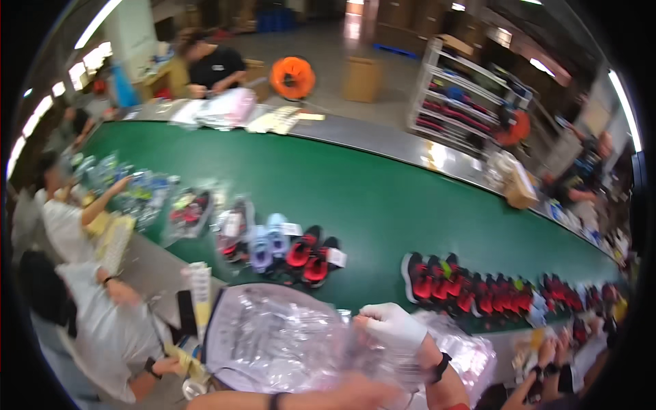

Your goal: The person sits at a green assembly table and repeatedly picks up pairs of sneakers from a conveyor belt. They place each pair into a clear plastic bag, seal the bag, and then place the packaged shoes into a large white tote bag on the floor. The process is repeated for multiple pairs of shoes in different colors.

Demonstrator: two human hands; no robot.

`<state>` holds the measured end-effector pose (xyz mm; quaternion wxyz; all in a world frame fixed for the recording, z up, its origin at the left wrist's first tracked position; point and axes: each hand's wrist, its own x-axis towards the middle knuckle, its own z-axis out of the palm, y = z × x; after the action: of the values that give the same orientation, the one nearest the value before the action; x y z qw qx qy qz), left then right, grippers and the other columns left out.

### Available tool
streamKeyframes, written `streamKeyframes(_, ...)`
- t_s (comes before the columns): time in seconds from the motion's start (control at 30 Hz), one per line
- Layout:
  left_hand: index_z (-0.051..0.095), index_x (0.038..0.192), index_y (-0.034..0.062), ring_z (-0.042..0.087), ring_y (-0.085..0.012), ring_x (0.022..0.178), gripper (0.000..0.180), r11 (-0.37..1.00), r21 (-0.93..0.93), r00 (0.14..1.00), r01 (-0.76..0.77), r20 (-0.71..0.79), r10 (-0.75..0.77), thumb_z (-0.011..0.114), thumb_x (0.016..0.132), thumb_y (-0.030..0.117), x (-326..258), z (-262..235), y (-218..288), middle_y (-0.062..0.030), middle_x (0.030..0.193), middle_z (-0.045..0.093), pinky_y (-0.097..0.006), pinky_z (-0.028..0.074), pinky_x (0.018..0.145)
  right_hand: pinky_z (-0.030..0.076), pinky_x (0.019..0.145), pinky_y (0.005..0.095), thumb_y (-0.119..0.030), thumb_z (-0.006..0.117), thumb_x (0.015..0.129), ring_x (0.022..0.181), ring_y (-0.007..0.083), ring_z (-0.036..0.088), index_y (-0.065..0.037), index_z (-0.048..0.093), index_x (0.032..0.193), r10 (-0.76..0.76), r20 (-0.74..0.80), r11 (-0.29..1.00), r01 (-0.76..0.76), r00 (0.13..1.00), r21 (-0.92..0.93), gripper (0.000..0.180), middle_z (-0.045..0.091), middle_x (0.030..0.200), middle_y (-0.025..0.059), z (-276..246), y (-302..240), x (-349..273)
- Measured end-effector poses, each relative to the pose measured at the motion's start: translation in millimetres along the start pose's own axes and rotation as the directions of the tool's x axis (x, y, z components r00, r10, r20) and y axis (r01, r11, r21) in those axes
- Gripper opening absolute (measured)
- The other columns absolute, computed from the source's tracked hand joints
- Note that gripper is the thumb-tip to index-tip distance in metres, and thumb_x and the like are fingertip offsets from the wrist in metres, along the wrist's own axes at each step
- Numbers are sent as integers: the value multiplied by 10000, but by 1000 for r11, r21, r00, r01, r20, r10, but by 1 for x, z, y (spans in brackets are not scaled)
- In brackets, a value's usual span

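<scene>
Down low, right hand (pixel 389 322) in a white glove, grip clenched on a crinkled clear plastic bag (pixel 280 338), glossy and rumpled, heaped at the near edge of the desk (pixel 147 263). Left hand (pixel 355 393) under that same bag, mostly veiled by the film; cannot tell whether grip closed or loose. Black wristband on each forearm.

Just beyond the bag, on the green conveyor belt (pixel 369 198), smooth and matte: a pair of red-and-black shoes (pixel 309 254) with a small white square tag at the heel side, touching a pale lilac pair (pixel 266 242). Further left, flat clear packets (pixel 188 212) holding dark and red shoes, shiny and wrinkled. To the right, well apart, a long packed row of red-and-black shoes (pixel 471 290), some with green spots.

Upright beside the bag, left of it, a narrow white paper strip (pixel 200 294), printed, too blurred to read. Across the belt, a stack of pale pink and white packets (pixel 222 109), then flat cream sheets. Beyond those, a round orange reel (pixel 292 77) and a brown cardboard box (pixel 362 78) on the floor. Far right, a white wire rack (pixel 458 109) with coloured stock.
</scene>
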<state>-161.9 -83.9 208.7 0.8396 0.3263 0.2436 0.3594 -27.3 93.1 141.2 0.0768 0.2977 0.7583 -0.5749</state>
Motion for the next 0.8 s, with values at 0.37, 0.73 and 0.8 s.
streamKeyframes(0.37,539,966,33,558,-104,724,190,743,588,534,-320,-536,654,438,979,194,-56,-164,-4,-28,796,524,-250,491,614,508,732,318,-162,606,806,941,173,579,-49,390,1305,-159,-245,785,273,956,556,555,555,1119,87,100,-71,67)
streamKeyframes(0.73,471,808,87,425,-49,603,94,820,529,668,-220,-531,521,549,787,39,-30,-94,-2,26,710,438,-202,331,538,476,732,365,-352,675,767,810,295,615,-26,466,1163,39,-673,991,-116,738,-70,554,598,816,148,22,-11,-100)
streamKeyframes(0.8,481,826,70,424,-61,618,81,803,577,606,-152,-587,536,558,846,57,-7,-97,-6,10,734,448,-205,356,564,474,765,369,-329,646,794,837,319,603,-16,489,1136,-91,-677,995,35,730,-96,489,598,858,147,35,-23,-120)
